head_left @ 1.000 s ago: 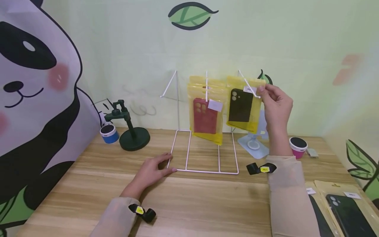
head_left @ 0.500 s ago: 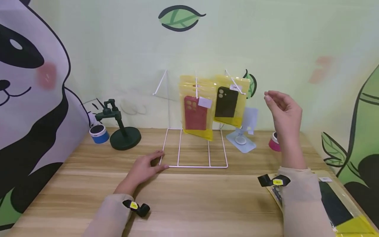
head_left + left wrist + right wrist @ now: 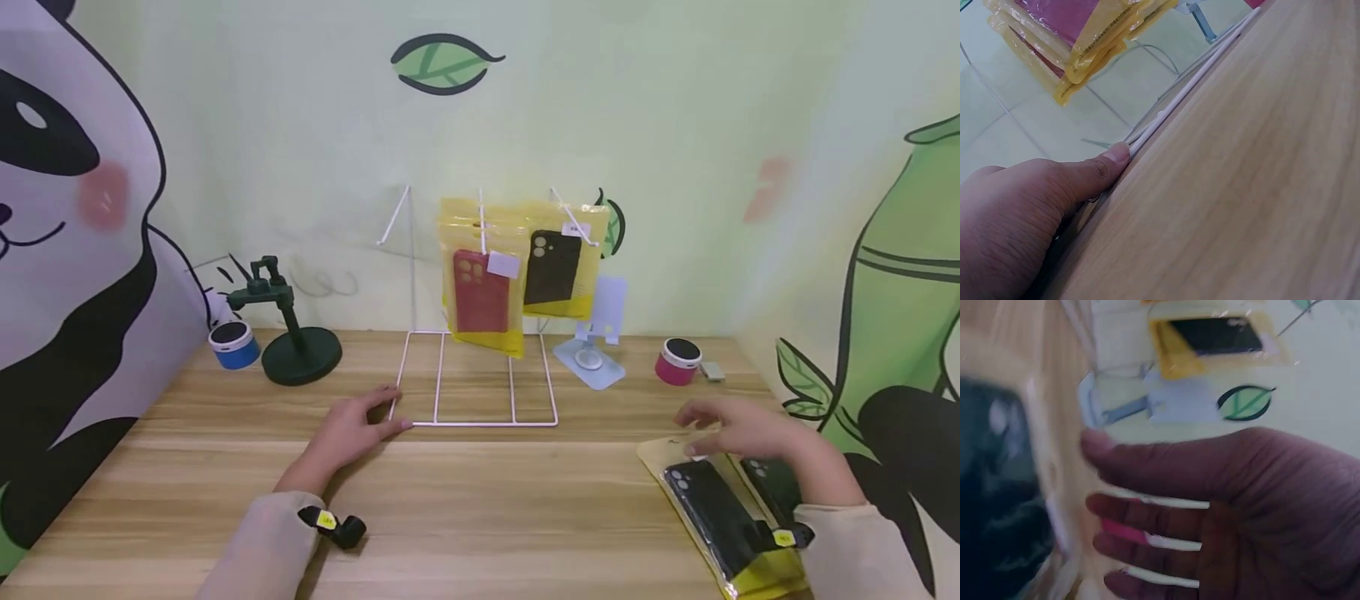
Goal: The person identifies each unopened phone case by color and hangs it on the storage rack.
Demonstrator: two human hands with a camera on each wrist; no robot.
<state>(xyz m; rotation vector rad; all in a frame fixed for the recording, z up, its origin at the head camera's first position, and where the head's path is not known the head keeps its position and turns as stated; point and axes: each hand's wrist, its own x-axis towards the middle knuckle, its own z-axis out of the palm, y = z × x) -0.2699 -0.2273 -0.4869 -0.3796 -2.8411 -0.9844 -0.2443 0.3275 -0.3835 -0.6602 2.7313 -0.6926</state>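
Note:
My left hand (image 3: 345, 432) holds the front left corner of a white wire display rack (image 3: 483, 424), its thumb (image 3: 1100, 169) on the front rail in the left wrist view. From the rack's middle hook hang yellow bags, the front one with a red phone case (image 3: 480, 292). A bagged black phone case (image 3: 552, 268) hangs on the right hook; the left hook (image 3: 393, 215) is bare. My right hand (image 3: 750, 432), fingers loosely bent and apart, is over the top of bagged phone cases at the right, one a black phone case (image 3: 708, 507). It partly covers a second dark case (image 3: 776, 482).
A dark green stand (image 3: 300, 354) and a blue round speaker (image 3: 234, 344) are left of the rack. A light blue phone stand (image 3: 600, 321), a pink round speaker (image 3: 678, 361) and a small grey block (image 3: 712, 371) stand to its right. The painted wall rises behind.
My right hand has let go of the bag with the black case, which stays on the right hook. It has moved right and down to the bags on the table. My left hand stays at the rack.

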